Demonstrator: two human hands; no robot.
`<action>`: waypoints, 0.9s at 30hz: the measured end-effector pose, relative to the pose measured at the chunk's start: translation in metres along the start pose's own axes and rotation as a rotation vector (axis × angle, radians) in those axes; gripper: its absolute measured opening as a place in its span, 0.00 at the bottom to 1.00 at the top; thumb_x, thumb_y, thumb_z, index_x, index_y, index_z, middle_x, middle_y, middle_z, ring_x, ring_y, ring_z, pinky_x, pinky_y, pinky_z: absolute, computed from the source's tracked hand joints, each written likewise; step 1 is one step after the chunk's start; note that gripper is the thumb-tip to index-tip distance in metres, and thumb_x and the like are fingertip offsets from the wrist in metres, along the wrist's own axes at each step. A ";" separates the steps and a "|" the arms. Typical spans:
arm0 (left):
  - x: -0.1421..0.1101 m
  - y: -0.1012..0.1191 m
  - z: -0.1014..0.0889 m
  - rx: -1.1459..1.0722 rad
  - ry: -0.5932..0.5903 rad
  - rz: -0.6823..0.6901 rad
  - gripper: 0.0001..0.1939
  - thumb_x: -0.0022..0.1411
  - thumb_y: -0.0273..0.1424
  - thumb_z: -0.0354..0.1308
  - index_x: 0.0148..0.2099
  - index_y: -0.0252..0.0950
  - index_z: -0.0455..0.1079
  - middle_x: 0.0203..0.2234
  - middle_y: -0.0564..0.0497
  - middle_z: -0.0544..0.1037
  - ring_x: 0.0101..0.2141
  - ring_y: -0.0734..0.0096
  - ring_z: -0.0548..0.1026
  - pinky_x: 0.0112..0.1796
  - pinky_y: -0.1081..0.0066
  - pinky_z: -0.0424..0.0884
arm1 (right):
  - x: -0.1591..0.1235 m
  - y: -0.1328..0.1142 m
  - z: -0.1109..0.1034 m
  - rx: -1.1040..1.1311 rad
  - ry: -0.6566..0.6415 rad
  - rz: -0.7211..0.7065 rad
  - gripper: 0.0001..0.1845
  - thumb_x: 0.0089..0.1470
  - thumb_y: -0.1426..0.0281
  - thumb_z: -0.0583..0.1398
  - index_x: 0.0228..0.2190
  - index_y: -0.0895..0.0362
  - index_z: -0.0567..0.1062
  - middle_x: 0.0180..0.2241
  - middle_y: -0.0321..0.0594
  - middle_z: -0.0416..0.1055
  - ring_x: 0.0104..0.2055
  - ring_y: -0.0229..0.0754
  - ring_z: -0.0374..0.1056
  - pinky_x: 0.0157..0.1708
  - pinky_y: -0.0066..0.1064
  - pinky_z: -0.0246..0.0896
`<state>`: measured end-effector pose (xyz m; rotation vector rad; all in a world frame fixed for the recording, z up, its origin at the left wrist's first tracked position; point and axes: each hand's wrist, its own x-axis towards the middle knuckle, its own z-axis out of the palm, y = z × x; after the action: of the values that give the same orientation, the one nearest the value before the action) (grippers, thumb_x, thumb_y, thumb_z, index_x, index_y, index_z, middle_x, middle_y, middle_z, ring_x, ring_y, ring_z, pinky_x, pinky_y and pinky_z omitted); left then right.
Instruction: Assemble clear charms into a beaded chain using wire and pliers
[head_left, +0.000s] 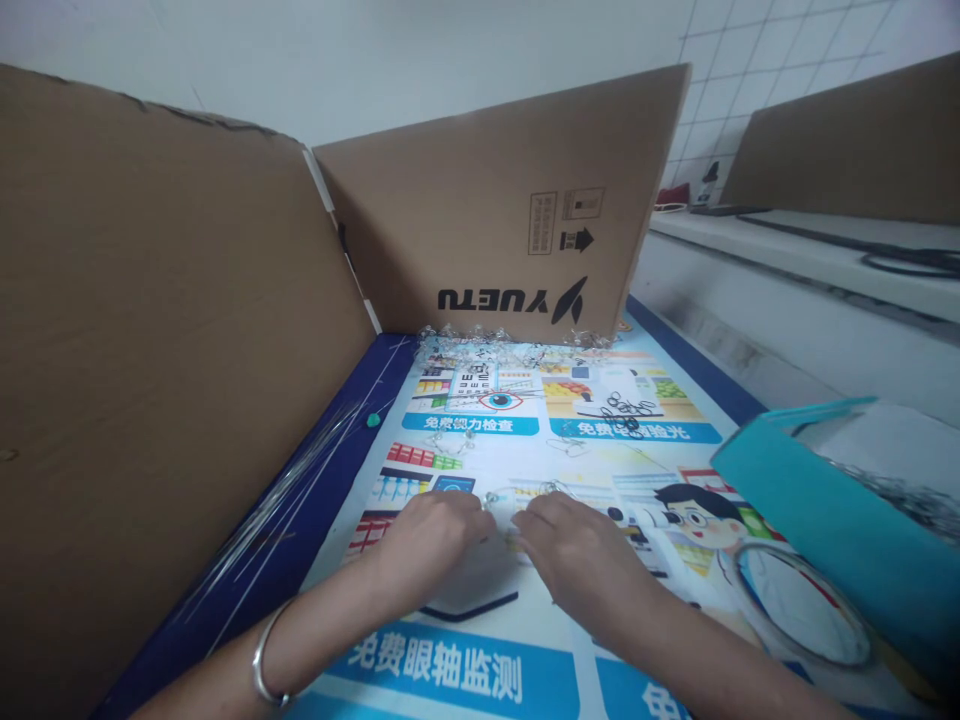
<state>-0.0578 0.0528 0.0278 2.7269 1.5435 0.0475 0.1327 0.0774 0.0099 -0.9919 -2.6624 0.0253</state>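
Note:
My left hand (446,530) is closed in a pinch above the printed sheet, a silver bangle on its wrist. At its fingertips shows a small shiny bent wire piece (491,498). Just to the right, my right hand (574,550) is also pinched, with a thin looped wire (551,488) at its fingers. A narrow gap separates the two hands. The fingertips are partly hidden, so whether both wire bits belong to one piece I cannot tell. Beyond the hands lie a few loose bent wires (566,447) and a pile of shiny wire pieces (480,350).
Long straight wires (281,490) lie along the left edge, near a small green lump (373,420). Cardboard panels (480,220) stand at the left and back. Dark rings (626,412) lie at right. A teal box (847,520) holds metal pieces, beside a round clear-topped container (799,600).

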 end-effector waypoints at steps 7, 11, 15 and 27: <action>0.000 0.010 -0.005 0.001 -0.005 0.050 0.06 0.56 0.21 0.50 0.29 0.36 0.64 0.25 0.54 0.70 0.27 0.73 0.68 0.25 0.75 0.58 | 0.000 -0.007 -0.001 -0.015 -0.096 -0.054 0.08 0.50 0.81 0.54 0.26 0.57 0.70 0.28 0.37 0.68 0.32 0.40 0.61 0.31 0.30 0.50; -0.001 0.011 -0.001 -0.031 0.005 0.073 0.08 0.56 0.19 0.48 0.28 0.35 0.64 0.26 0.54 0.71 0.28 0.73 0.68 0.27 0.75 0.59 | 0.000 -0.007 -0.002 0.005 -0.169 -0.020 0.11 0.50 0.82 0.53 0.28 0.57 0.71 0.29 0.38 0.69 0.33 0.40 0.62 0.30 0.29 0.50; -0.003 0.011 0.005 -0.088 -0.013 0.076 0.09 0.55 0.19 0.47 0.30 0.35 0.66 0.25 0.53 0.71 0.27 0.74 0.68 0.27 0.76 0.60 | -0.001 -0.008 0.001 0.033 -0.199 0.024 0.13 0.48 0.83 0.52 0.28 0.56 0.71 0.29 0.38 0.68 0.32 0.40 0.63 0.29 0.28 0.50; 0.009 -0.002 0.001 -0.736 0.052 -0.196 0.10 0.50 0.22 0.50 0.30 0.37 0.72 0.27 0.54 0.74 0.31 0.74 0.70 0.33 0.75 0.63 | 0.004 0.005 0.003 0.558 -0.137 0.255 0.10 0.48 0.75 0.52 0.24 0.55 0.73 0.26 0.35 0.70 0.29 0.36 0.65 0.29 0.26 0.56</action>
<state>-0.0552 0.0615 0.0269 2.0092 1.4160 0.5634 0.1319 0.0838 0.0081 -1.1431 -2.3976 0.8635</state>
